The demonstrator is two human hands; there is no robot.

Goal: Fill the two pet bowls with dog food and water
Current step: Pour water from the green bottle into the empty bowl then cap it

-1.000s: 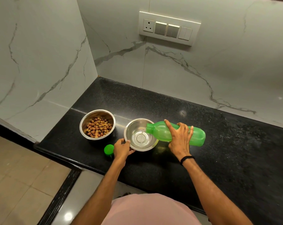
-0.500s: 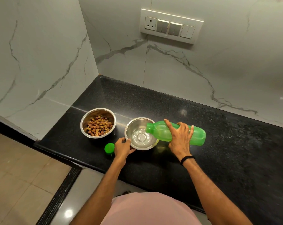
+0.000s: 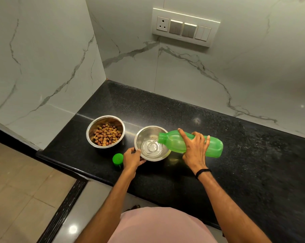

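Observation:
Two steel bowls stand side by side on the black counter. The left bowl point(image 3: 90, 132) holds brown dog food point(image 3: 107, 136). The right bowl point(image 3: 139, 135) has a little water in its bottom. My right hand point(image 3: 194, 149) grips a green plastic bottle point(image 3: 213, 146) tipped sideways, its open mouth over the right bowl, and a thin stream of water runs from it into the bowl. My left hand point(image 3: 132, 158) holds the near-left rim of that bowl. The bottle's green cap point(image 3: 118, 159) lies on the counter just left of my left hand.
The black granite counter point(image 3: 235, 163) runs to the right and ends in a front edge close to my body. Marble walls meet in a corner behind the bowls. A switch panel point(image 3: 185, 27) sits on the back wall. Tiled floor lies to the left.
Water now streams visibly from the bottle into the right bowl. Both hands, the bowls and the bottle stay where they were.

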